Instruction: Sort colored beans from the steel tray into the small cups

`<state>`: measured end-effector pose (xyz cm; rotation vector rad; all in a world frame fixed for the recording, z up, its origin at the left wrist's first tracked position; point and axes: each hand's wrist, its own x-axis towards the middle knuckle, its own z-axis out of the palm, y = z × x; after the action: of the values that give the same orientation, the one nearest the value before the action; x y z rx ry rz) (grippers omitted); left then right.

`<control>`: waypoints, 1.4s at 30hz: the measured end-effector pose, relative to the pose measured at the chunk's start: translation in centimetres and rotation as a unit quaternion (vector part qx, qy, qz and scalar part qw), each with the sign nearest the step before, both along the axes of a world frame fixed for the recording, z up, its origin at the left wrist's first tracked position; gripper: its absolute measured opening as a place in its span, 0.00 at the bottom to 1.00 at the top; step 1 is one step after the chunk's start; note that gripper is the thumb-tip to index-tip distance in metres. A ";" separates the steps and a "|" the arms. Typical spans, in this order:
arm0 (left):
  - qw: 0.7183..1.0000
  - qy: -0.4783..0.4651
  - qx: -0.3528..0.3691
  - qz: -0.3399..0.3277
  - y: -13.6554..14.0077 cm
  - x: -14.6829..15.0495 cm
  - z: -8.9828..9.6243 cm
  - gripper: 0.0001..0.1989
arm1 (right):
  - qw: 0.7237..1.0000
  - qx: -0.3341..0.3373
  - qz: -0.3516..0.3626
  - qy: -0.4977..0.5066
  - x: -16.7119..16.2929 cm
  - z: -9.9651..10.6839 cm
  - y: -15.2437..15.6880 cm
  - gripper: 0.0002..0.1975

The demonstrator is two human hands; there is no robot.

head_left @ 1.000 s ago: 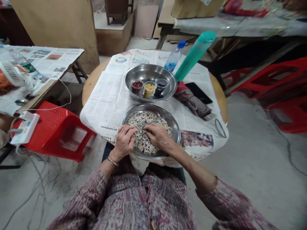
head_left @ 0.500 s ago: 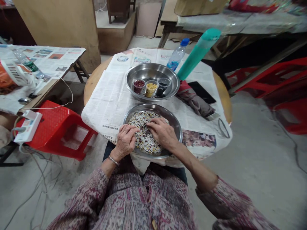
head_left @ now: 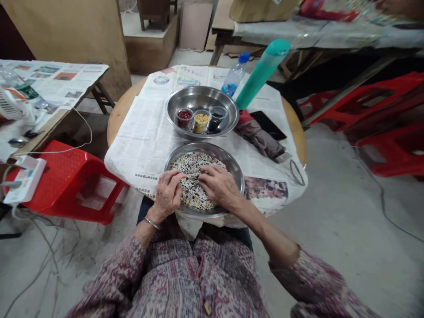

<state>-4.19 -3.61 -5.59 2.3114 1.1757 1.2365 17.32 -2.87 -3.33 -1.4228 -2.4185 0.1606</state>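
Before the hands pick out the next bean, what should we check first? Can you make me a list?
1. Both hands on the beans: left hand and right hand rest on the mixed beans. Ok.
2. Near steel pan fully on the round table: its near edge seems to overhang. Not ok.
3. Three small cups upright in the far steel pan: red cup, yellow cup, dark cup. Ok.
4. Bean pinched in fingers: cannot tell.
5. Teal bottle clear of the cups. Ok.

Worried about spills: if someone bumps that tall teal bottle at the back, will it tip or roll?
The teal bottle looks tall and narrow, so it probably tips easily. Its round body would likely roll across the newspaper.
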 end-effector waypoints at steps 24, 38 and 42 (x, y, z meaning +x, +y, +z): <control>0.997 0.074 -0.021 -0.026 -0.1 0.0 0.6 0.11 | 1.000 0.014 -0.023 0.002 -2.2 -0.4 0.9 0.10; 0.998 0.056 -0.006 -0.022 -0.2 0.0 0.2 0.11 | 0.997 0.071 -0.012 -0.015 -2.2 -1.5 1.0 0.14; 0.996 0.083 -0.019 -0.023 -0.2 -0.3 1.3 0.09 | 0.988 0.072 -0.135 -0.031 -0.7 -1.0 0.5 0.16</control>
<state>-4.44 -3.83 -4.33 2.4381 1.1785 1.0147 16.63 -2.37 -4.35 -1.6885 -2.2037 -0.1214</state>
